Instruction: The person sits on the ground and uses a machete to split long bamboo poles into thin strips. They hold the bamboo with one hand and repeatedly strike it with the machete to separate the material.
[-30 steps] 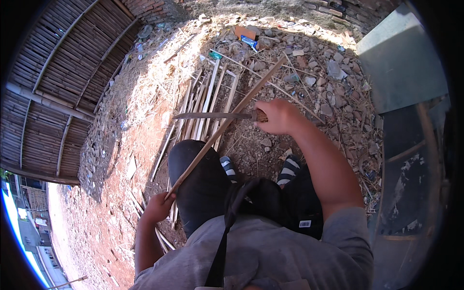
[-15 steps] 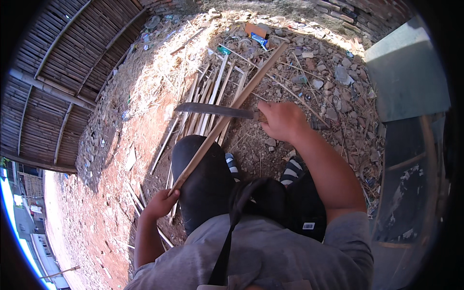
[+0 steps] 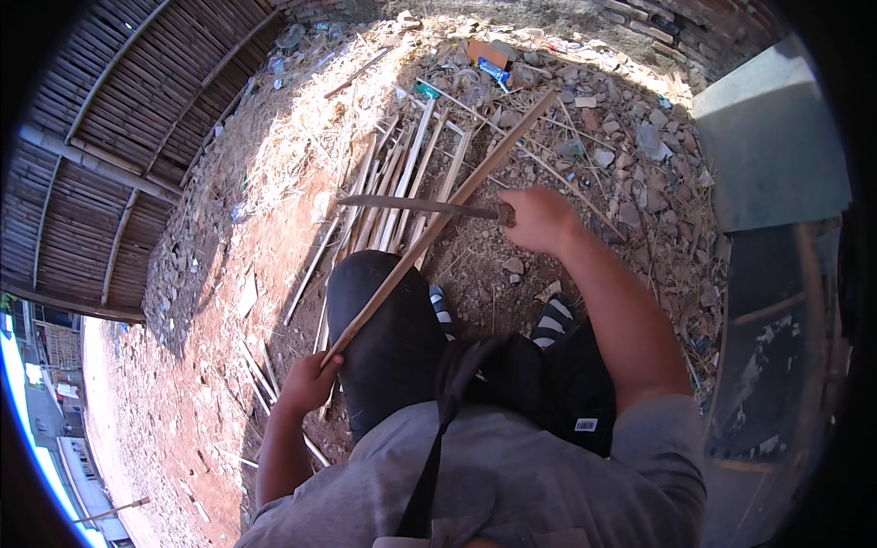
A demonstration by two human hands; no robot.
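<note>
A long, flat strip of wood or bamboo (image 3: 484, 171) slants up and away to the right, crossing over my left knee. My left hand (image 3: 309, 382) is closed round its near end. My right hand (image 3: 541, 219) grips the handle of a machete (image 3: 411, 205), whose long dark blade points left and lies across the strip at about its middle. The blade looks turned nearly edge-on, and its tip reaches past the strip. The palm side of my right hand is hidden.
Several pale strips (image 3: 402, 178) lie in a loose pile beyond my left knee. Rubble and litter (image 3: 630, 173) cover the ground ahead and right. A woven bamboo wall (image 3: 100, 137) stands at left, a grey-green panel (image 3: 767, 146) at right, a brick wall (image 3: 676, 36) behind.
The machete blade has rolled from showing its flat side to a thinner profile, and my right hand has shifted slightly right. The strip has turned slightly; my left hand still holds it.
</note>
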